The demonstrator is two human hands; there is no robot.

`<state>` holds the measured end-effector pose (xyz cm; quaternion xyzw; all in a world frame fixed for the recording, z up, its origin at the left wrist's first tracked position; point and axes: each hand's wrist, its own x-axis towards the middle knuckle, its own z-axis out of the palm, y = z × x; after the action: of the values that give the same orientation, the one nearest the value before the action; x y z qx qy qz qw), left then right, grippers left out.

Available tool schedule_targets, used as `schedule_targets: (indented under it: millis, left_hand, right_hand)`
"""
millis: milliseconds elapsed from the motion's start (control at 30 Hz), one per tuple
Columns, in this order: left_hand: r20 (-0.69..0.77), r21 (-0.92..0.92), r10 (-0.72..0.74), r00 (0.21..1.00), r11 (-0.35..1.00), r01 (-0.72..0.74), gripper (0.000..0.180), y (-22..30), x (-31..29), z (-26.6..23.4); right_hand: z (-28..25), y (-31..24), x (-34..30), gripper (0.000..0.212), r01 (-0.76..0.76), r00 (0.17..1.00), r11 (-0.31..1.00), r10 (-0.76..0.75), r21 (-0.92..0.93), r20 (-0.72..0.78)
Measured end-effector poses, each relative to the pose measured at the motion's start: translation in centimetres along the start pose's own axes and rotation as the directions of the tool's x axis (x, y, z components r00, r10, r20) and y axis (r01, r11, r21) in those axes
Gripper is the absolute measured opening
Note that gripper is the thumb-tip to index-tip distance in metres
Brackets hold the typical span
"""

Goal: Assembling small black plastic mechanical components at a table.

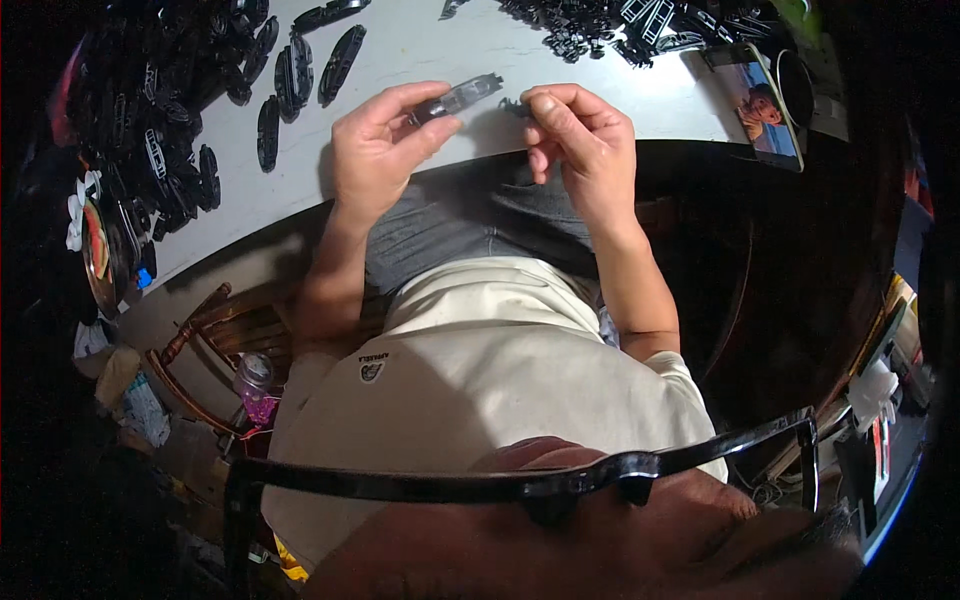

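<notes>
My left hand (385,150) is closed on a long dark plastic part (465,97) with a clear, shiny middle, gripped between thumb and fingers above the table's near edge. Just to its right, my right hand (580,135) pinches a small black plastic piece (517,106) between thumb and forefinger. The two parts are close together with a small gap between them. Several long black oval parts (342,65) lie on the white table (410,45) beyond and left of my left hand.
A big heap of black plastic parts (160,90) covers the table's left side. Small black pieces (570,25) and framed black parts (655,20) are piled at the far right. A phone (765,110) with a lit screen leans at the right. A wooden chair (210,320) stands below left.
</notes>
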<state>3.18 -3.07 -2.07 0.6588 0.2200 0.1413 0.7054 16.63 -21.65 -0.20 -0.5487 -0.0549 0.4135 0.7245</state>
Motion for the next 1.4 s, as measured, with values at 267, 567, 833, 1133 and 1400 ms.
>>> schedule_targets:
  millis: [267, 567, 833, 1133, 1400]
  left_hand:
    - [0.1, 0.373, 0.168, 0.981, 0.908, -0.193, 0.033, -0.5, 0.0, 0.0]
    - [0.038, 0.252, 0.281, 0.959, 0.926, -0.281, 0.027, -1.3, 0.1, 0.3]
    - [0.151, 0.386, 0.212, 0.966, 0.887, -0.255, 0.029, -0.6, 0.0, -0.3]
    - [0.141, 0.368, 0.147, 0.979, 0.91, -0.19, 0.029, -1.0, 0.0, -0.3]
    - [0.148, 0.317, 0.114, 0.982, 0.935, -0.156, 0.028, -1.0, 0.1, -0.3]
  right_hand:
    - [0.8, 0.6, 0.6, 0.02, -0.011, 0.995, 0.999, 0.015, -0.039, 0.099]
    - [1.3, 0.8, 0.7, 0.02, -0.059, 0.99, 0.997, 0.064, -0.042, 0.128]
    - [2.4, 1.8, -0.1, 0.017, 0.136, 0.99, 0.929, -0.112, -0.343, 0.089]
    - [2.9, 1.2, -0.3, 0.021, 0.404, 0.91, 0.713, -0.38, -0.574, 0.168]
    - [2.3, 0.6, 0.5, 0.021, 0.093, 0.992, 0.994, -0.087, -0.064, 0.091]
